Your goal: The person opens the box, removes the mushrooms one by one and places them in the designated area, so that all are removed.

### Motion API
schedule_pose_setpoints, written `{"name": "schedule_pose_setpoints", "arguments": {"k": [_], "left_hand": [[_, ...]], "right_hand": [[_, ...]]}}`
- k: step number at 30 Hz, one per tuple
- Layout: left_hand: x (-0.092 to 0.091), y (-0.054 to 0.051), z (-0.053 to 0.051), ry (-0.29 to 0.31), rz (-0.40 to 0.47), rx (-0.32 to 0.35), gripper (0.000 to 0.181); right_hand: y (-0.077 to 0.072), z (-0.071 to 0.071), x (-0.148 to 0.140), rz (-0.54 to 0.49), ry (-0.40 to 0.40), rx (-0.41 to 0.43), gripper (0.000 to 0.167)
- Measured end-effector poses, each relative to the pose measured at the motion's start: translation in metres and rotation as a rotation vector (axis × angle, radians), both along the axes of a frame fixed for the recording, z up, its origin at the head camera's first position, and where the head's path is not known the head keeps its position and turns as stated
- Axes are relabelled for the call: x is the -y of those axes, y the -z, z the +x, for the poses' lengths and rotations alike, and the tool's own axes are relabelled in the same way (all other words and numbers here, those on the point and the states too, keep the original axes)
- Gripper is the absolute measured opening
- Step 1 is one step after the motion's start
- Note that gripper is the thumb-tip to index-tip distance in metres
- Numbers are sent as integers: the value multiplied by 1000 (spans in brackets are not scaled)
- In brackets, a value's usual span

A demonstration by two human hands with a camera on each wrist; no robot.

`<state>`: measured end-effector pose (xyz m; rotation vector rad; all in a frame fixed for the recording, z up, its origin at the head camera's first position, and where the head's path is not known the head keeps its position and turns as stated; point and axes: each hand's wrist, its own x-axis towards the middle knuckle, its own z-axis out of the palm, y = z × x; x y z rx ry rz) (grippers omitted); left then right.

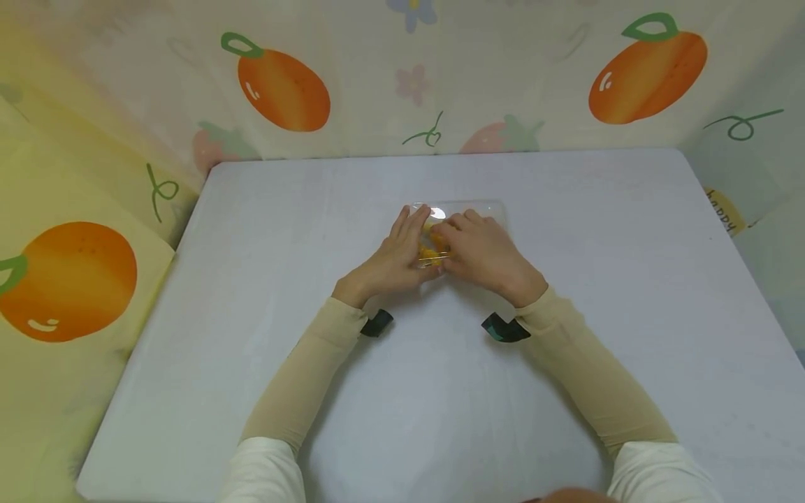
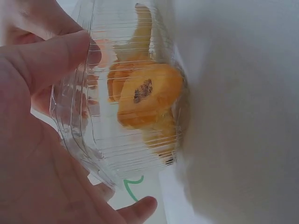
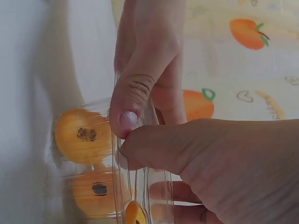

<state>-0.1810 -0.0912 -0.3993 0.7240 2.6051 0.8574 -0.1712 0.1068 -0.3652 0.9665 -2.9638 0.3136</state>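
A clear plastic container (image 1: 497, 208) lies on the table, with orange-yellow pieces (image 1: 431, 254) inside. Its ribbed side (image 2: 126, 144) shows closely in the left wrist view, where one piece (image 2: 152, 95) has a dark patch. My left hand (image 1: 393, 258) grips the left and front edges, thumb along the front rim and fingers reaching over the left side. My right hand (image 1: 487, 255) pinches the rim from the right, its fingers bent over the top. Both thumbs meet at the front rim in the right wrist view, above two rounded pieces (image 3: 84, 135). Fingers hide part of the container.
The container stands on a white-covered table (image 1: 415, 405), towards its back edge. Behind it hangs a pale curtain (image 1: 365, 70) printed with orange fruit, and a yellowish printed cloth (image 1: 63, 175) is at the left. Dark straps (image 1: 505, 328) are at both wrists.
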Motion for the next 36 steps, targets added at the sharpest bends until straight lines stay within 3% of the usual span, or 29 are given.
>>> {"name": "schedule_pose_setpoints", "arguments": {"k": [4, 10, 12, 21, 27, 36], "left_hand": [[-1, 1, 0, -42, 4, 28, 111], [0, 4, 2, -213, 22, 248, 126], [1, 5, 1, -237, 5, 279, 129], [5, 6, -1, -227, 32, 264, 132], [4, 6, -3, -269, -1, 286, 140], [7, 5, -4, -251, -48, 310, 134]], "right_hand": [[0, 0, -1, -25, -8, -14, 41], [1, -1, -1, -61, -7, -45, 31], [2, -2, -1, -63, -10, -45, 29], [1, 0, -2, -69, -28, -63, 18], [3, 5, 0, -26, -70, -140, 30], [0, 2, -1, -11, -4, -85, 34]]}}
